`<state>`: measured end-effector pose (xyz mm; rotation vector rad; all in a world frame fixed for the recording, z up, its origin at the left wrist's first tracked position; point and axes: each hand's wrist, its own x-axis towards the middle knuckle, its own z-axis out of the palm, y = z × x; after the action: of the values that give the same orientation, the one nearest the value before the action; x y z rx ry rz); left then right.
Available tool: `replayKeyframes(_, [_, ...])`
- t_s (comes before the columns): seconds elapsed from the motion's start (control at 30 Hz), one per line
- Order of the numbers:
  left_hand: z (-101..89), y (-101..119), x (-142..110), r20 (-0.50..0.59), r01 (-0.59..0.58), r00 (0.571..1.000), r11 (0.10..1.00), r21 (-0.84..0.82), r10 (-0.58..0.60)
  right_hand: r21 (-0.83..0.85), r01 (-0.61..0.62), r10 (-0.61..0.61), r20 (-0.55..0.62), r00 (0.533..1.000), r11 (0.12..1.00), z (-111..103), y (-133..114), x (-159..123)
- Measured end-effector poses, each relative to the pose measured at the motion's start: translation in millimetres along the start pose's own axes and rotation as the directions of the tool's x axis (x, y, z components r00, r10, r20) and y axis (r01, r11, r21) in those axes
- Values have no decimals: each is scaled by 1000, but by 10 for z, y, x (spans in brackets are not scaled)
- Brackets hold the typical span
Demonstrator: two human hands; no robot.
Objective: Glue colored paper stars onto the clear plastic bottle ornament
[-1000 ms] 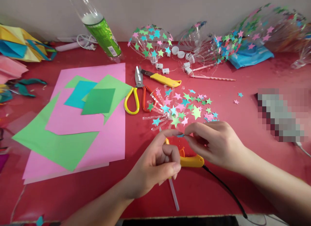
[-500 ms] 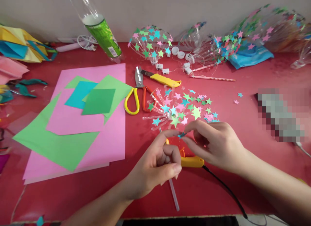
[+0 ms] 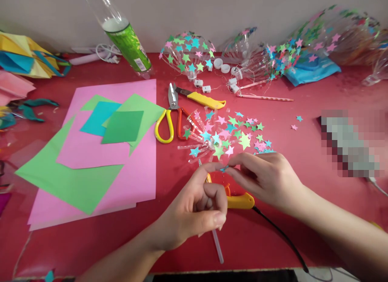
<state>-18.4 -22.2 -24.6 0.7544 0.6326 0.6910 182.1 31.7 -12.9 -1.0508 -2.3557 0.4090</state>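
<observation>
My left hand is wrapped around a yellow glue gun; its clear glue stick pokes out below my fist. My index finger reaches up to the gun's tip. My right hand pinches a small blue paper star right at that tip. Just beyond my fingers lies a cut clear plastic piece with stars stuck on it, amid a scatter of loose paper stars in pink, green and blue.
Yellow-handled scissors and a yellow utility knife lie past the stars. Pink, green and blue paper sheets cover the left. A green-labelled bottle and star-covered plastic pieces stand at the back. The gun's black cord runs off the front edge.
My right hand has shifted slightly, turning the small blue star at the glue gun's tip. My left hand has barely moved.
</observation>
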Motion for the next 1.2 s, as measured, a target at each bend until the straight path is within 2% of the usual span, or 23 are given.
replayKeyframes(0.43, [85, 19, -26, -106, -5, 994, 984, 178, 24, 41, -40, 42, -39, 998, 998, 8, -35, -5])
replayKeyframes(0.53, [114, -2, -41, -128, -24, 990, 969, 248, 57, 80, -64, 67, -31, 997, 995, 1, -40, -1])
replayKeyframes(0.6, [136, -28, -50, -160, -49, 981, 936, 350, 112, 102, -81, 83, -19, 996, 991, -5, -41, 7])
replayKeyframes(0.7, [152, -78, -63, -221, -106, 937, 823, 558, 271, 109, -91, 94, -17, 995, 990, -12, -38, 22])
replayKeyframes(0.8, [136, -111, -74, -251, -145, 858, 680, 719, 448, 62, -83, 86, -51, 995, 995, -31, -37, 27])
replayKeyframes(0.87, [118, -110, -76, -253, -161, 814, 621, 767, 523, 31, -81, 83, -79, 993, 996, -62, -42, 25])
replayKeyframes(0.93, [104, -97, -71, -266, -168, 784, 603, 780, 561, 21, -82, 84, -106, 991, 996, -101, -52, 20])
replayKeyframes(1.03, [97, -73, -53, -287, -158, 771, 607, 779, 568, 12, -62, 63, -125, 990, 998, -144, -69, 9])
replayKeyframes(1.2, [94, -41, -14, -351, -159, 732, 648, 745, 584, -47, 98, -103, -101, 990, 994, -114, -114, -22])
